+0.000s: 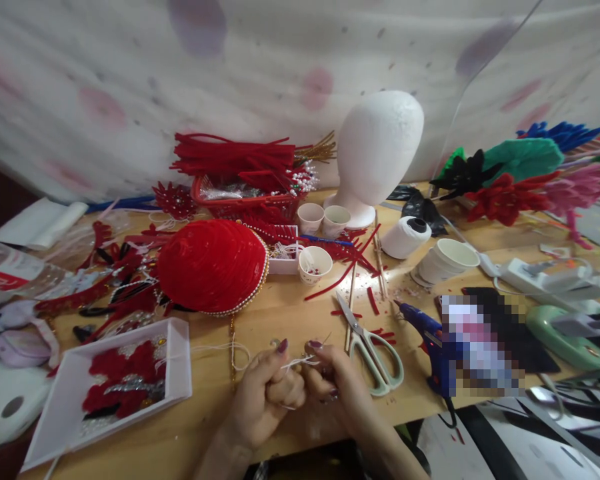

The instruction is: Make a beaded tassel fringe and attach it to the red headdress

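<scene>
Close together above the table's front edge, my left hand and my right hand are both closed on a white thread. Thumbs and bent fingers pinch it, and it runs across the gap between them. A loose length trails left over the wood. Something thin and small sticks up by my right fingertips, too fine to name. Just right of my right hand lie open scissors with pale green handles. A red domed headpiece edged with beads rests beyond my left hand.
A white tray of red flowers lies left. Paper cups, a thread cone and a foam head stand behind. A blue glue gun and power strip are right. A red basket holds red stems.
</scene>
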### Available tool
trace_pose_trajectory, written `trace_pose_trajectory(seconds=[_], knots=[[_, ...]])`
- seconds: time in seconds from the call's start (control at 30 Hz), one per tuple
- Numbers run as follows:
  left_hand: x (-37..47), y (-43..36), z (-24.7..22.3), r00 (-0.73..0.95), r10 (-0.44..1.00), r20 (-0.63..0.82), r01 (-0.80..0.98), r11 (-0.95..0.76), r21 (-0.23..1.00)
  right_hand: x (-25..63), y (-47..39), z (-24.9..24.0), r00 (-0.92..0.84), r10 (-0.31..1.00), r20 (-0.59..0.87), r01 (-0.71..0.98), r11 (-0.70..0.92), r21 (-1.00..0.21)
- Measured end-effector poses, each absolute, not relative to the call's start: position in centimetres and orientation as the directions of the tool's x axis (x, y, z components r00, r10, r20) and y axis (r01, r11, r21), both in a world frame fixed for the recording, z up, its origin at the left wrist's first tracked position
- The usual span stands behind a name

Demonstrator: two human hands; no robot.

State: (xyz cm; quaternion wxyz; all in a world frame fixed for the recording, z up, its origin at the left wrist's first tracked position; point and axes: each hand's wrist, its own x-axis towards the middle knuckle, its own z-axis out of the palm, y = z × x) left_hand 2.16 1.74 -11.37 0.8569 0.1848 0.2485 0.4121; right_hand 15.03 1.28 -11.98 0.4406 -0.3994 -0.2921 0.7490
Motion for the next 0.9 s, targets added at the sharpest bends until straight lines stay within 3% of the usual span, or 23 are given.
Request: trace_pose_trajectory(seconds=[0.13, 0.23, 0.43, 0.53, 0.67, 0.77, 0.9], knots=[[2.1, 1.7, -11.3, 0.558, 0.802, -0.212, -0.695, 0.592, 0.408, 14.3, 1.0, -11.4, -0.28, 0.9, -0.335, -0.557, -0.436, -0.707], [2.0, 1.7, -11.1, 0.532, 0.819, -0.214, -0.709, 0.569, 0.416, 14.2, 0.8, -11.3, -0.233, 0.924, -0.304, -0.539, -0.383, -0.75], [1.0, 2.0, -10.4, 0.372, 0.882, -0.289, -0.487, 0.451, 0.748, 15.9, 1.1, -11.9, -0.264, 0.93, -0.258, -0.417, -0.351, -0.839], [0.4, 1.9, -9.8, 0.366, 0.893, -0.261, -0.39, 0.401, 0.829, 16.8, 1.0, -12.0, -0.251, 0.95, -0.187, -0.362, -0.272, -0.892], [0.0, 1.7, -9.0, 0.392, 0.898, -0.2, -0.277, 0.323, 0.905, 16.8, 0.5, -11.6, -0.26, 0.964, -0.06, -0.144, -0.1, -0.985], [0.1, 1.8, -8.6, 0.457, 0.879, -0.135, -0.348, 0.316, 0.883, 16.6, 0.3, -11.5, -0.214, 0.977, 0.006, 0.031, 0.013, -0.999], [0.5, 2.4, -8.1, 0.496, 0.866, -0.058, -0.563, 0.372, 0.738, 16.8, 0.3, -11.2, -0.196, 0.977, 0.082, 0.056, 0.094, -0.994]])
